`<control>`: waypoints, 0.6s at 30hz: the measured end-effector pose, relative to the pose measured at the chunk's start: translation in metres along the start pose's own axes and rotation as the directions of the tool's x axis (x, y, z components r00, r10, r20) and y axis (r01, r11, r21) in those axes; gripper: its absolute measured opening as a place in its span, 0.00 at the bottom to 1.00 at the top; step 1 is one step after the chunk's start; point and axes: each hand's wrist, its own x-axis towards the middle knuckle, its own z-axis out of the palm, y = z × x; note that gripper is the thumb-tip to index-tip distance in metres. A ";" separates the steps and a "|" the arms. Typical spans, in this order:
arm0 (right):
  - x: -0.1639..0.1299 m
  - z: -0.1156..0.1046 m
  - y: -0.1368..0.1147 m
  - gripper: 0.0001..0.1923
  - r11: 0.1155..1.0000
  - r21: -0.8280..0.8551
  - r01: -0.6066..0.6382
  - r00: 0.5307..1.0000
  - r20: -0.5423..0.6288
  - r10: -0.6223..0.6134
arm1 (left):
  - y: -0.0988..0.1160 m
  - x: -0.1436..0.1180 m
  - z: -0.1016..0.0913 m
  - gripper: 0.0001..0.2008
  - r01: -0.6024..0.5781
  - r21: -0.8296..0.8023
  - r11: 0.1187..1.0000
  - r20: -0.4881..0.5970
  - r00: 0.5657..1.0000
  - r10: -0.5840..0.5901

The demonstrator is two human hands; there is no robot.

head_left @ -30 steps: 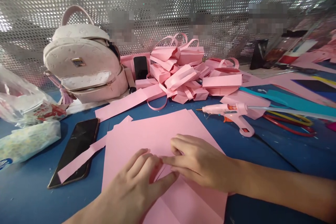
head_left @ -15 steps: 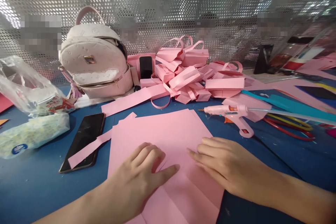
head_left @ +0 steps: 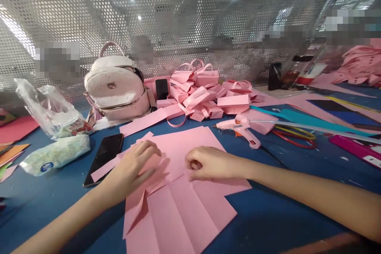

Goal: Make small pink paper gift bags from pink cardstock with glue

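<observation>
The creased pink sheet (head_left: 181, 202) lies on the blue table (head_left: 282, 214), its folds running near to far. The left hand (head_left: 135, 164) presses its far-left edge with fingers spread flat. The right hand (head_left: 208, 162), fingers curled narrow, rests on its far-right part, holding nothing.

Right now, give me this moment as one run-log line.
left hand: flat on creased pink paper | right hand: curled, pressing paper | phone: left of paper | glue gun: behind

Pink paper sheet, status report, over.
Left hand flat on creased pink paper sheet. Right hand curled, pressing its middle. Phone and paper strip beside left hand.
</observation>
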 end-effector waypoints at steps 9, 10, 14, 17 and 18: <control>0.005 -0.009 0.031 0.13 0.965 0.219 0.147 0.949 -0.306 -0.075 | -0.012 -0.007 -0.007 0.25 0.435 -0.633 0.640 0.307 0.900 -0.309; 0.006 -0.009 0.033 0.13 0.962 0.225 0.156 0.936 -0.345 -0.071 | -0.010 -0.004 -0.006 0.26 0.449 -0.658 0.604 0.329 0.893 -0.306; 0.005 -0.005 0.038 0.13 0.954 0.226 0.196 0.888 -0.454 -0.075 | -0.008 0.010 -0.001 0.28 0.446 -0.727 0.522 0.326 0.893 -0.309; 0.003 -0.002 0.040 0.15 0.950 0.223 0.219 0.867 -0.491 -0.085 | -0.014 0.016 0.003 0.29 0.429 -0.750 0.503 0.321 0.901 -0.290; 0.002 -0.002 0.042 0.15 0.949 0.223 0.225 0.865 -0.494 -0.089 | -0.015 0.016 0.005 0.28 0.425 -0.753 0.502 0.321 0.904 -0.283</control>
